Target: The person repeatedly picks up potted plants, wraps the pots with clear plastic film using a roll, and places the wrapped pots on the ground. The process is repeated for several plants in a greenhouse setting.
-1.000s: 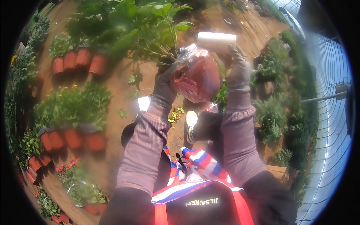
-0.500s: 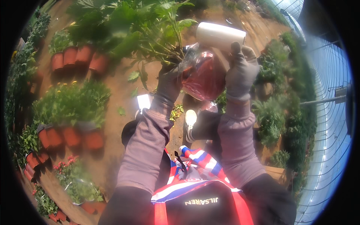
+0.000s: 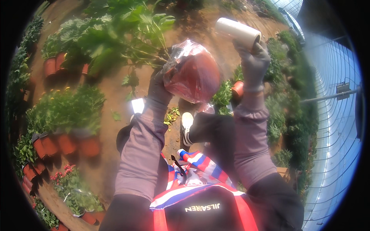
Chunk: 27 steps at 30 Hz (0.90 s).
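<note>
My left hand (image 3: 158, 86), in a grey glove, grips a potted plant whose red pot (image 3: 194, 73) is wrapped in clear plastic film; its leafy green stems (image 3: 127, 34) lean out to the upper left. My right hand (image 3: 253, 61), also gloved, holds a white roll of film (image 3: 237, 31) raised up at the upper right, apart from the wrapped pot. Both arms reach forward over my knees.
Rows of terracotta pots with green and flowering plants (image 3: 63, 115) stand on the left on bare brown soil (image 3: 115, 127). More plants and one pot (image 3: 237, 89) lie to the right. A greenhouse wall (image 3: 335, 127) curves along the right edge. My white shoe (image 3: 187, 121) rests below the pot.
My right hand has lifted the white roll up and to the right, away from the pot. The wrapped pot has stayed in my left hand, risen slightly.
</note>
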{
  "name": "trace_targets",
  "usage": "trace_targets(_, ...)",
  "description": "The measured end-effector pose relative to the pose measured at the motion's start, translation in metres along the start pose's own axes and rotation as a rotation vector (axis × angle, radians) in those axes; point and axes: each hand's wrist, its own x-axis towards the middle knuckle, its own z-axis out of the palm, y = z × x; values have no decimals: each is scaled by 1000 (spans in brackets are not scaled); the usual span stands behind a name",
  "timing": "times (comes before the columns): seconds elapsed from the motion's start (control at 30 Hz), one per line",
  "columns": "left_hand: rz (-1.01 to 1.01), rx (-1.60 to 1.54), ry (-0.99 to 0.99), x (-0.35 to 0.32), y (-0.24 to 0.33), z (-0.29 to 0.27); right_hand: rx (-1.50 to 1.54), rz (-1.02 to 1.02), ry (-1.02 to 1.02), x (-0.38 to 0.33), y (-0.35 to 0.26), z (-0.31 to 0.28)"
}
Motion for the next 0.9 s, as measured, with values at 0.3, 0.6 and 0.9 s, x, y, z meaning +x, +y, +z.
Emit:
trace_targets(0.3,-80,63,117,-22,17,13,740,645,203,-74,-50,33)
trace_targets(0.6,-114,444,359,-160,23,52,550,856,89,-154,-77,16)
trace_targets(0.9,-338,1343,529,-211,69,105,607,743,91,-199,-84,0)
